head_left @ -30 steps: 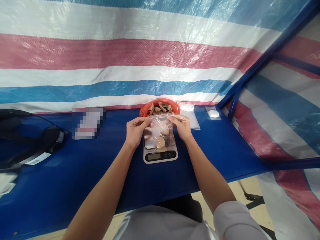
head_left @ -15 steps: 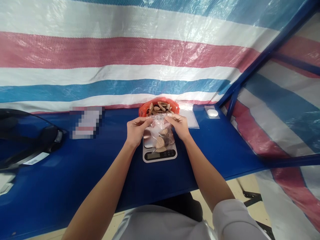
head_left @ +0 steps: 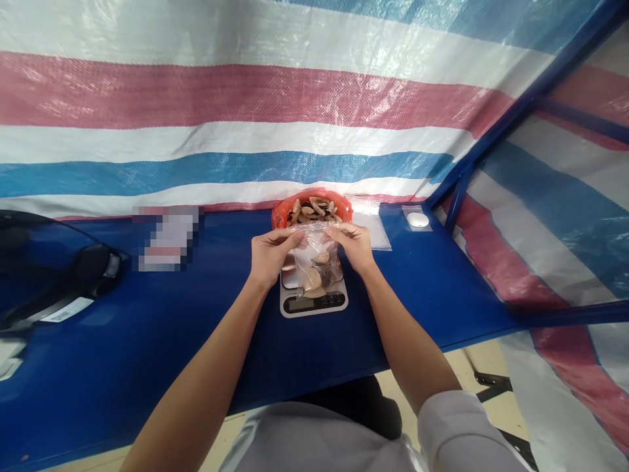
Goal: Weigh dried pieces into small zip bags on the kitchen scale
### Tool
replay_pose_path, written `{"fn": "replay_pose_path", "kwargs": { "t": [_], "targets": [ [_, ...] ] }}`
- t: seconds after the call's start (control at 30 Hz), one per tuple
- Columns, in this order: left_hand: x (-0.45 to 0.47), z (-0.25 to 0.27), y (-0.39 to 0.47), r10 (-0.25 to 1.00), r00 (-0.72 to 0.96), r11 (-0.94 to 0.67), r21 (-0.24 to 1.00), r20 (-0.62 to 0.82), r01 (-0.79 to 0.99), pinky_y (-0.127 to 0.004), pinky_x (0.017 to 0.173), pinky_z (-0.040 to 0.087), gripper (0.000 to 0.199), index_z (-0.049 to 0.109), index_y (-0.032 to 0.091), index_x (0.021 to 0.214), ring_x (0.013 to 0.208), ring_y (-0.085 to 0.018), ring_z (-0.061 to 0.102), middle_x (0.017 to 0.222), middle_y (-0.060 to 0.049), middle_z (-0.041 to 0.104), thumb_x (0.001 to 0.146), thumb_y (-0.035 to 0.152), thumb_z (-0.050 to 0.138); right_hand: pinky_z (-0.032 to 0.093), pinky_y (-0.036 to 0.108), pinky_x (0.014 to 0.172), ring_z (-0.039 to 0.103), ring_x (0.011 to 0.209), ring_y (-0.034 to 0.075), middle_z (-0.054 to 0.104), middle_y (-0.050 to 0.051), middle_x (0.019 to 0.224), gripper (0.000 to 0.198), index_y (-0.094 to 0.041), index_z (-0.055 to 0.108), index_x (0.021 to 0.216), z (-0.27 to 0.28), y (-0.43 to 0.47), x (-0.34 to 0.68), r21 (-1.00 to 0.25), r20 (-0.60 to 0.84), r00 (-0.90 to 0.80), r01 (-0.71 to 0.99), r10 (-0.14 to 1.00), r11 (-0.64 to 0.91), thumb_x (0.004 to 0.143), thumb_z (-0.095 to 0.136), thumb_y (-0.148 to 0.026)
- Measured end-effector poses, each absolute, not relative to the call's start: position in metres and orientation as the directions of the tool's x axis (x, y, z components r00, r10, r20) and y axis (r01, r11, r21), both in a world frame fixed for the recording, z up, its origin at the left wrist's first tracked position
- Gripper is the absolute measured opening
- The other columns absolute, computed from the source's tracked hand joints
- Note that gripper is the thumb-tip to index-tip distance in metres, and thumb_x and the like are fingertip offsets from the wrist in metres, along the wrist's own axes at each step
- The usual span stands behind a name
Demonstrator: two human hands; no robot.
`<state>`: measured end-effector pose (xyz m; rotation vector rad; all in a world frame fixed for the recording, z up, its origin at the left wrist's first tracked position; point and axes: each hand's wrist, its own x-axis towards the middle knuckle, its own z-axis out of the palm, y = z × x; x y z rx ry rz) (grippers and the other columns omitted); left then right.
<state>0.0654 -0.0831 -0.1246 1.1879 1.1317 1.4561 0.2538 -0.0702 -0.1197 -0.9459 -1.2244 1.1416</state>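
Between my two hands hangs a clear plastic zip bag with several tan and dark dried slices inside. My left hand pinches the bag's upper left edge between thumb and fingers. At the upper right edge my right hand pinches it the same way. Beneath the bag is a white kitchen scale with a dark display; the bag covers part of its shiny plate. Just behind the hands sits a red plastic bag, its mouth spread around more brown-edged slices.
The blue table backs onto a striped tarp. Flat clear bags lie right of the red bag, with a white oval object beyond. A pixelated item and black strapped gear are at left. A blue frame post rises at right.
Both hands keep their pinch on the zip bag. The bag has shifted very slightly and hangs a little straighter, its slices a touch further left. The camera view has tilted slightly.
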Motion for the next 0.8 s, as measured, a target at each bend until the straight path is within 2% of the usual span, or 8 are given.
{"fn": "replay_pose_path", "kwargs": {
  "t": [0.27,0.5,0.8],
  "targets": [
    [0.0680,-0.1194,-0.0850,0.979,-0.118,-0.178,0.976,0.164,-0.122,-0.025,0.061,0.053,0.024,0.078,0.018,0.067,0.058,-0.014,0.064,0.065,-0.002,0.074,0.065,0.039,0.088,0.059,0.030,0.054,0.069,0.064,0.018,0.074,0.001,0.066,0.037,-0.022,0.075,0.069,-0.1184,-0.0732,0.2493,-0.965,0.188,-0.024,-0.190,0.982,0.180,0.061,0.087,-0.057],
    [0.0694,-0.1143,-0.0878,0.977,-0.107,-0.193,0.977,0.182,-0.093,-0.027,0.066,0.056,0.022,0.079,0.018,0.073,0.061,-0.015,0.066,0.066,-0.002,0.074,0.067,0.038,0.088,0.061,0.033,0.057,0.068,0.061,0.018,0.074,0.001,0.066,0.032,-0.022,0.077,0.068,-0.1174,-0.0737,0.2489,-0.968,0.203,-0.015,-0.154,0.979,0.199,0.064,0.086,-0.052],
    [0.0673,-0.1177,-0.0854,0.974,-0.134,-0.195,0.978,0.183,-0.077,-0.026,0.065,0.056,0.019,0.077,0.018,0.068,0.060,-0.015,0.065,0.066,-0.002,0.074,0.067,0.036,0.086,0.061,0.032,0.062,0.071,0.069,0.019,0.076,0.002,0.071,0.034,-0.022,0.078,0.074,-0.1208,-0.0726,0.2538,-0.972,0.191,-0.077,-0.151,0.979,0.178,0.067,0.084,-0.054]
  ]
}}
